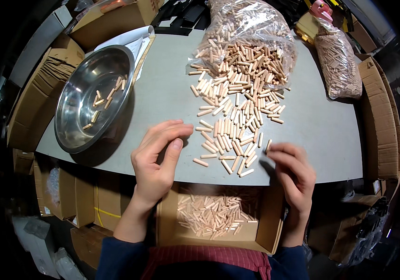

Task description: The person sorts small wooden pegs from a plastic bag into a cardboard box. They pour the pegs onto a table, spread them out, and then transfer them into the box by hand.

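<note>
Dowel pins spread between two bare hands, work looking partway along

Directions are taken from the middle of the spread of short wooden dowel pins (238,116), with 12 o'clock away from the person. The spread lies on the grey table (321,135), running out of a clear plastic bag (244,21) at 12 o'clock.

A layer of pins lies in the cardboard box (270,219) at 6 o'clock and a few sit in the steel bowl (74,100) at 10 o'clock. Much seems left: the loose spread and the bag's own heap.

The left hand (155,158), at about 8 o'clock, is loosely curved and holds nothing visible. The right hand (293,175), at 4 o'clock, is blurred; a pin shows at its fingertips, but whether they pinch it cannot be told.

A second packed bag (337,63) stands at 2 o'clock, paper sheets (137,39) lie at 10 to 11, and black strips (190,16) at 11. The table's near edge cuts off the box's far end; the bag's film drapes over part of the heap.
</note>
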Tool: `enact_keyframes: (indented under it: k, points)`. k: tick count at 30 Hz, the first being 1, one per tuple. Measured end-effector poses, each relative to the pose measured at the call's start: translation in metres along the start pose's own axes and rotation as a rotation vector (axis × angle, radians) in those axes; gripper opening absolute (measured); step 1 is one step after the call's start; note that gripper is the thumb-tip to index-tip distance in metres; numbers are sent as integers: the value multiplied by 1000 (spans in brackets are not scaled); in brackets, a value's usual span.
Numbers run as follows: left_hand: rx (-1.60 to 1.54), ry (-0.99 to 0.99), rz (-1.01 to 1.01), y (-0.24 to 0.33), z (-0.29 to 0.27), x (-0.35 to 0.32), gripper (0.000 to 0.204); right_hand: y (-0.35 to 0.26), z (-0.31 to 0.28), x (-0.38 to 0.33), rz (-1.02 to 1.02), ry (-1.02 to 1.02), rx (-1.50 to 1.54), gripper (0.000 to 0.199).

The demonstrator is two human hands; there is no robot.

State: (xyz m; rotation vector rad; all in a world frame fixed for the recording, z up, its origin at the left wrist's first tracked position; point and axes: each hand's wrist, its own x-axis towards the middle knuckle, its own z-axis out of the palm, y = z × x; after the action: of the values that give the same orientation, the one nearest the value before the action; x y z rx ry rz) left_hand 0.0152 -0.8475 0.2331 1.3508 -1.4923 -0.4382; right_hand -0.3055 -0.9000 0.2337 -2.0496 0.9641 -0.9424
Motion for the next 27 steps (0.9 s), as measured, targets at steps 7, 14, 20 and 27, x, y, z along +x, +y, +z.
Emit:
enact_keyframes:
  k: [7,14,20,27]
  points:
    - [76,-20,41,0,5,0,31,-7,23,25,-201,-204,-275,65]
    - [89,-12,19,0,3,-4,37,-4,13,3,108,85,263,60]
    - [381,29,14,4,10,-4,35,0,23,11,10,269,-248,51]
    - [527,60,101,2,14,-14,29,-2,23,13,-61,154,-329,48]
